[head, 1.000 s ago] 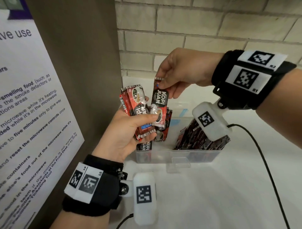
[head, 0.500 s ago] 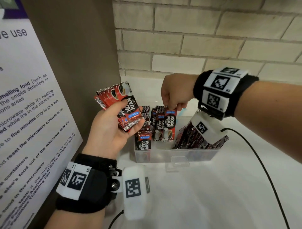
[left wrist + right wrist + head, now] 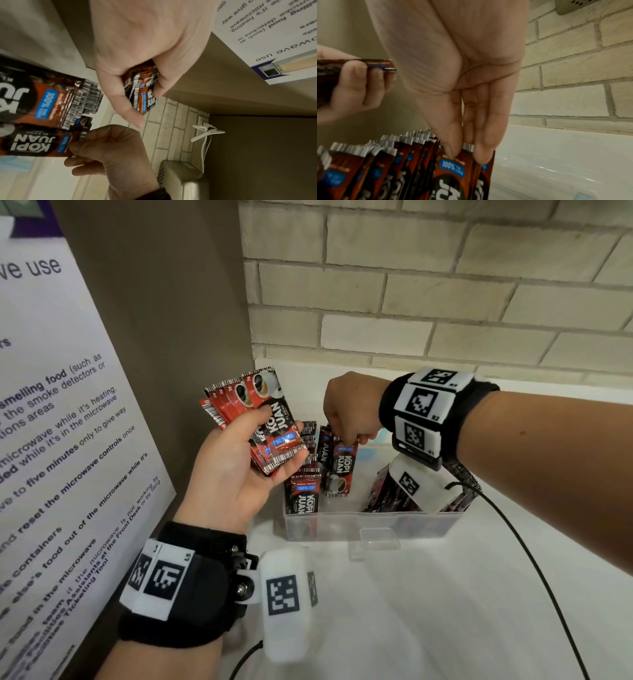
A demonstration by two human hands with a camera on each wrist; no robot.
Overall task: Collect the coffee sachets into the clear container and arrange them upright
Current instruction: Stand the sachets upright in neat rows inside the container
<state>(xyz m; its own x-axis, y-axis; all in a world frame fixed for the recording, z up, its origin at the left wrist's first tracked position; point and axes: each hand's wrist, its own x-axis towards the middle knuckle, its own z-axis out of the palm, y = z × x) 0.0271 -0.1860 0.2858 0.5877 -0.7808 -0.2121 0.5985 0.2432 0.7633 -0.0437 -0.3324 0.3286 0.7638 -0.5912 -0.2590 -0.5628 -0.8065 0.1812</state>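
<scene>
Coffee sachets (image 3: pixel 337 465) beside microwave notice (image 3: pixel 51 422)

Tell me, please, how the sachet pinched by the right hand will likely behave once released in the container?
The sachet looks thin and glossy, so it is probably light and slippery. Held by the right hand at its top edge only, it may lean against the neighbouring upright sachets in the clear container.

Shared office pantry: microwave-use notice (image 3: pixel 51 440) left of the left hand (image 3: pixel 236 474), brick wall (image 3: pixel 445 285) beyond, white counter (image 3: pixel 445 594) below.
</scene>
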